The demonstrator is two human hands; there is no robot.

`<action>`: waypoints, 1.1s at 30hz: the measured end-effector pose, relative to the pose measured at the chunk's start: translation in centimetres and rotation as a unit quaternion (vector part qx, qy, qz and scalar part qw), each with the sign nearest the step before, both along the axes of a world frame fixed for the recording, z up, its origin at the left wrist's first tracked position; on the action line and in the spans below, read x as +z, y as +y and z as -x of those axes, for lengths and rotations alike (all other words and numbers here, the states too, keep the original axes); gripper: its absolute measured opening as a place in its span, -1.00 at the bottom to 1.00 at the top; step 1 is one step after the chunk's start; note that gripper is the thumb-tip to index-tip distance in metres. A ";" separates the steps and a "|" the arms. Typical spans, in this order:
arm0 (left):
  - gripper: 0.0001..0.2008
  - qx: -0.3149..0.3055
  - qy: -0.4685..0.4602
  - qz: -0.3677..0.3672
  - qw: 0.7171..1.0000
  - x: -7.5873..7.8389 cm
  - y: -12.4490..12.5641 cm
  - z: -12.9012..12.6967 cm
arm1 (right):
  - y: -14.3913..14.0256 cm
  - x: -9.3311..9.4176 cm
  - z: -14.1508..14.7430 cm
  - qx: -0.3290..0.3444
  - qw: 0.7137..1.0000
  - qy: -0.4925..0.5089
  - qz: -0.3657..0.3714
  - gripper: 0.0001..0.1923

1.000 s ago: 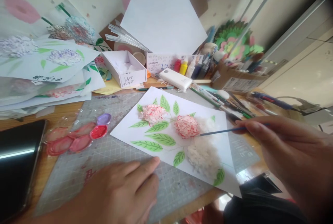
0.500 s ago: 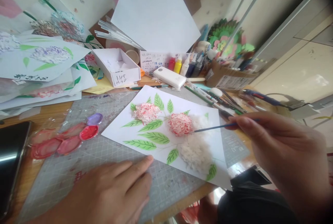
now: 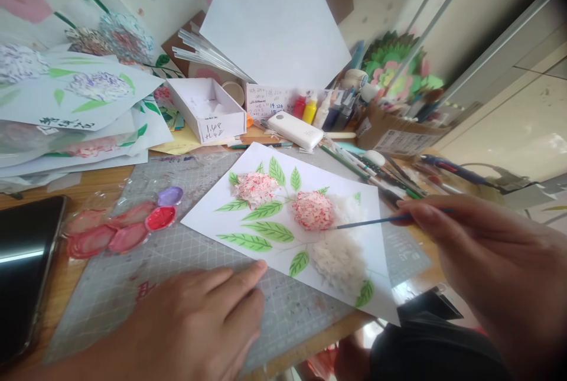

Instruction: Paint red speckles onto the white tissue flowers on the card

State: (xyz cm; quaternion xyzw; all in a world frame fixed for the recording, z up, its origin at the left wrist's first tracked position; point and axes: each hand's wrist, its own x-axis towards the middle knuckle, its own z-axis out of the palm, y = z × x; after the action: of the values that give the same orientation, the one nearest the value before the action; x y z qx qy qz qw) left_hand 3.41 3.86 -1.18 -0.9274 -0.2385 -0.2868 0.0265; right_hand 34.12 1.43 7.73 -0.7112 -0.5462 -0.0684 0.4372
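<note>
In my right hand (image 3: 469, 251) is a thin blue paintbrush (image 3: 376, 220), pinched between thumb and fingers. Its tip is at the lower right edge of a red-tipped white flower (image 3: 312, 211) on a sheet of white paper (image 3: 274, 260). A second red-tipped flower (image 3: 257, 189) lies to the left on the sheet, and a plain white flower (image 3: 339, 260) is below the brush. Painted green leaves (image 3: 268, 230) surround them. My left hand (image 3: 199, 310) rests on the grey cutting mat (image 3: 163, 263), holding nothing, its index fingertip at the sheet's lower edge.
Left of the sheet are paint patches, including a wet red one (image 3: 160, 218) and a purple one (image 3: 170, 195). A black phone (image 3: 29, 269) lies at far left. Behind are a white box (image 3: 206, 112), a white power bank (image 3: 296, 130), paint bottles (image 3: 309, 111) and several brushes (image 3: 354, 165).
The whole view has shifted slightly, so things appear further right. The brush tip has dipped a little along the middle flower's lower right edge. My left hand keeps its place by the sheet.
</note>
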 end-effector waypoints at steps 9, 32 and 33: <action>-0.50 -0.004 0.017 -0.002 1.000 1.9 0.2 -0.4 | -0.3 0.0 0.2 0.006 1.000 0.012 -0.003 -0.78; -0.69 -0.007 0.030 0.020 0.999 2.1 1.3 -1.8 | 0.2 0.2 -0.1 0.070 0.996 -0.055 0.022 -0.80; -0.69 -0.006 0.029 0.018 0.999 2.1 1.3 -1.7 | 0.2 0.2 -0.2 0.066 0.996 -0.058 0.024 -0.79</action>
State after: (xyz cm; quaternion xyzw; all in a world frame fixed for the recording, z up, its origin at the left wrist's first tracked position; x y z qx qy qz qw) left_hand 5.13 5.12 0.89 -0.9373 -0.2369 -0.2554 0.0148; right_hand 34.30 1.61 7.90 -0.6787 -0.6182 -0.0675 0.3906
